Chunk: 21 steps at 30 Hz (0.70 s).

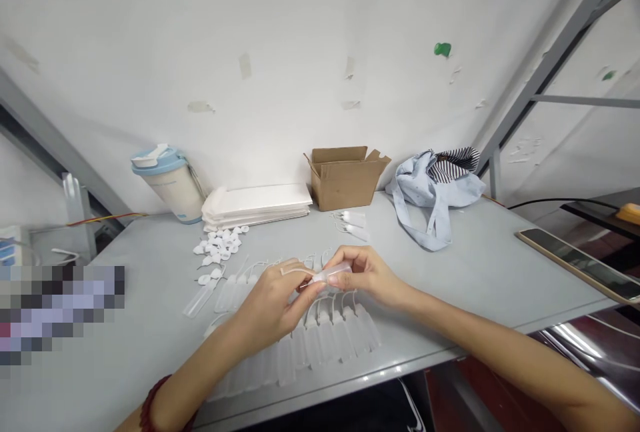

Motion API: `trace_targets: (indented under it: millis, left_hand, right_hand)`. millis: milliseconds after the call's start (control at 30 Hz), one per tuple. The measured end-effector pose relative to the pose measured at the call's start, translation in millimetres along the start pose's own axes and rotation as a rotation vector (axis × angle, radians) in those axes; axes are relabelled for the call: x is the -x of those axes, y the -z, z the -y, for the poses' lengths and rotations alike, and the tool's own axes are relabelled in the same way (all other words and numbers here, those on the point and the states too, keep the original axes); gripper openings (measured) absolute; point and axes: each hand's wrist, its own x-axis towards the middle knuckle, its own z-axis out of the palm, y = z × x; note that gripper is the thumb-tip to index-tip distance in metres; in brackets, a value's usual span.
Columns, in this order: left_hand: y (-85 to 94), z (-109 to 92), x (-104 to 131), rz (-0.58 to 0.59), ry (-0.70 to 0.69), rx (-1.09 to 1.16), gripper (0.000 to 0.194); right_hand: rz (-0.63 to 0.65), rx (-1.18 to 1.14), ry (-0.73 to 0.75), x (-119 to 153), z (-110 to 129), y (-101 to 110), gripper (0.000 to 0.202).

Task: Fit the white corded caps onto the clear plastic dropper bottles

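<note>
Over the middle of the desk, my two hands meet at a small translucent plastic tube (344,270). My right hand (370,277) is closed around the tube's body, thumb on the near side. At its left end, the fingers of my left hand (270,302) pinch a white cap (319,278), partly covered by the fingertips; a thin pale strap lies across that hand. Beneath my hands lie several similar tubes (325,340) side by side, with white tops and looped straps. Behind my left hand is another row of tubes (227,293), partly hidden.
White caps (220,244) are heaped left of centre. Farther back stand a cup with a blue lid (173,185), stacked white envelopes (255,204) and an open cardboard box (345,185). A light blue cloth bag (435,195) and a phone (580,264) lie to the right.
</note>
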Motion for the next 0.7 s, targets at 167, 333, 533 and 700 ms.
trace_targets:
  millis: [167, 333, 533, 700]
  left_hand:
    - [-2.9, 5.1, 1.2, -0.062, -0.196, -0.194, 0.022]
    - [-1.5, 7.3, 2.6, -0.048, -0.233, -0.304, 0.023]
    - [-4.5, 8.5, 2.4, -0.025, -0.22, -0.292, 0.025]
    - [23.8, 22.2, -1.7, 0.027, -0.053, -0.256, 0.029]
  right_hand:
    - [-0.008, -0.087, -0.092, -6.3, -2.2, 2.2, 0.023]
    - [-0.02, -0.129, -0.141, -7.2, -2.0, 1.2, 0.023]
    - [-0.023, -0.115, -0.137, -7.1, -1.1, 0.4, 0.021]
    - [-0.167, -0.003, -0.046, -12.0, 3.2, 16.9, 0.021]
